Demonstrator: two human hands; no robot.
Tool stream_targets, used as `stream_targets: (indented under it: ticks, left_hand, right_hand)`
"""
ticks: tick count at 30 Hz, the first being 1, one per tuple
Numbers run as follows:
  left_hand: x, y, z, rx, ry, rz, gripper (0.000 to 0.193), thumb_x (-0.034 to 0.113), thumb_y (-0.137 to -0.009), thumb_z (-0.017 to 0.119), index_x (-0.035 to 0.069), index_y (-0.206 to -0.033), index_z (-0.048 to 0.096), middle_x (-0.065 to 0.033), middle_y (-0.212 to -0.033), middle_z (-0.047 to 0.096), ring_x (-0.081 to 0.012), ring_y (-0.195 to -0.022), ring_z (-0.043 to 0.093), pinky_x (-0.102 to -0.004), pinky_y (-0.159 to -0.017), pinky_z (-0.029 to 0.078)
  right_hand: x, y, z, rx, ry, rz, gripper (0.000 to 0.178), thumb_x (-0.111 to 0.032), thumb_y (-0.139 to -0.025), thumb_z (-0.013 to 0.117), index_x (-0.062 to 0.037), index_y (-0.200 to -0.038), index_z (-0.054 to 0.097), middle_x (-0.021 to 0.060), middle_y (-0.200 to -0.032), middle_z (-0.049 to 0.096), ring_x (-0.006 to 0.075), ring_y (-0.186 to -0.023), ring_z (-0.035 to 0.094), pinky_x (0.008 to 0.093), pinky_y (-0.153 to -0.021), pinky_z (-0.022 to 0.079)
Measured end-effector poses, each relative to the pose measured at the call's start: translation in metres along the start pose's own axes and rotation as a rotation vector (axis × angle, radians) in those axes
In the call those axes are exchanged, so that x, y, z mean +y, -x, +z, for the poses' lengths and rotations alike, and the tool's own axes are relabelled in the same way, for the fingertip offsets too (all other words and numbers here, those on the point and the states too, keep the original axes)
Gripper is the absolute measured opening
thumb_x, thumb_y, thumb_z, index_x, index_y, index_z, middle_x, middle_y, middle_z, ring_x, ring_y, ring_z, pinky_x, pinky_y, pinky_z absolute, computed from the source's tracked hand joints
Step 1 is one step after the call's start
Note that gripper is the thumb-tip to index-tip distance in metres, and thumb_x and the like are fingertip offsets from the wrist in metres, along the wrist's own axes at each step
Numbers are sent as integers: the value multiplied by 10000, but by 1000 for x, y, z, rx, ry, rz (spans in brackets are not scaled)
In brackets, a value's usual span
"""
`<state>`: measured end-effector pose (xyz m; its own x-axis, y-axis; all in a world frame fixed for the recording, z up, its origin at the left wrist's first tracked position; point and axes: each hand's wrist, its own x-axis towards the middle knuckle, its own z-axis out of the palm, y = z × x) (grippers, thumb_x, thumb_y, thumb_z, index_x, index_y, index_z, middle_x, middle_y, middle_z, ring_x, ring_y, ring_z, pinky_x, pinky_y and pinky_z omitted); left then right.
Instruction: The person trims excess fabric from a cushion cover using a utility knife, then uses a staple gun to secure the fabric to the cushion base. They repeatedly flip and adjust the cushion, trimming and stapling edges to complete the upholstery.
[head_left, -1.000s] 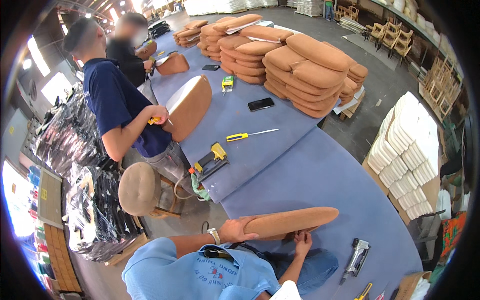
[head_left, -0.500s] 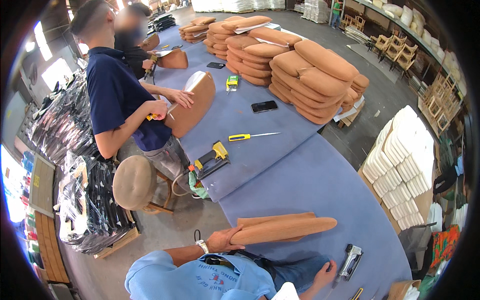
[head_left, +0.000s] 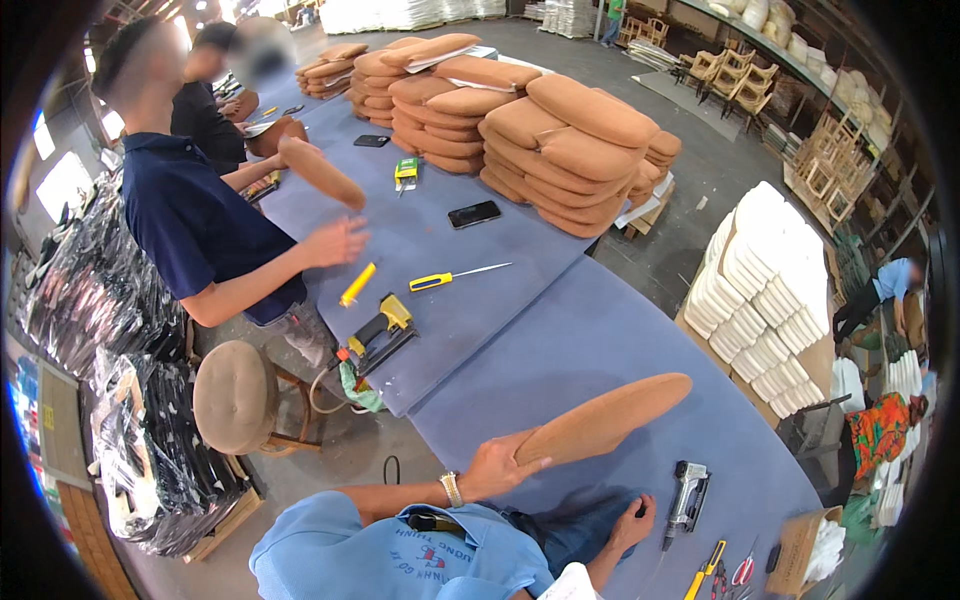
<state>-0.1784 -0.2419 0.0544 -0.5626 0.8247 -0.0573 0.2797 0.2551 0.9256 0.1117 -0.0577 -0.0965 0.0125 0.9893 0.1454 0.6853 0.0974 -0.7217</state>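
your left grip [head_left: 497,467] has the cushion [head_left: 612,415] by one end, its length slanting away rightward; your right grip [head_left: 630,524], slack, seemingly empty, sits just left of the stapler [head_left: 686,500].

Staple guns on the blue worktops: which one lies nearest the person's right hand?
The silver staple gun, just beyond the right hand. The yellow-and-black staple gun lies farther off, by the co-worker in navy.

shirt [head_left: 335,560]: light blue, collared | chest print [head_left: 432,562]: blue, red | wristwatch [head_left: 451,489]: metal band | jeans [head_left: 585,512]: blue | hands [head_left: 493,467]: bare
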Motion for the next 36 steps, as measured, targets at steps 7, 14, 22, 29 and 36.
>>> stream_targets:
  ticks: [7, 14, 22, 29, 36]
  left_hand:
    - [-57, 18, 49, -680, -226, -98, 998, 487, -956, 687, 31, -1642, 123, -340, -1522, 439, -435, -1336, 542, -467, -1116, 461]
    - [-23, -38, 96, -775, -87, 185, 1038, 593, -999, 560, -69, -1623, 61, -358, -1576, 333, -423, -1499, 331, -463, -1243, 262]
    - [108, -137, 139, -400, -285, 551, 483, 337, -939, 585, 32, -1312, 609, -218, -1311, 634, -399, -1252, 565, -508, -1063, 417]
    - [46, -179, 246, -566, -157, 530, 541, 290, -1117, 328, -84, -1487, 455, -238, -1557, 466, -390, -1469, 401, -454, -1205, 293]
    - [-3, -182, 276, -834, 36, 256, 635, 428, -1129, 196, 73, -1655, 220, -163, -1732, 150, -314, -1614, 55, -434, -1293, 48]
  right_hand:
    - [-102, -26, 34, -97, -597, 144, 644, -339, -1082, 538, 5, -1587, 333, 199, -1642, 357, 313, -1487, 384, 407, -1213, 301]
    - [-128, -46, 49, -164, -547, 161, 768, -381, -1087, 512, -15, -1654, 144, 233, -1685, 238, 349, -1527, 306, 428, -1235, 271]
    - [-52, -178, 51, -323, -617, 185, 645, -376, -1094, 454, 1, -1598, 311, 210, -1679, 278, 345, -1545, 276, 416, -1268, 224]
    - [-48, -177, 46, -193, -570, 255, 594, -361, -1118, 358, -101, -1646, 275, 169, -1730, 155, 285, -1607, 111, 397, -1297, 100]
    - [-73, -87, 28, -88, -613, 229, 670, -303, -1124, 353, -20, -1656, 62, 200, -1738, -10, 307, -1610, -45, 399, -1298, 34]
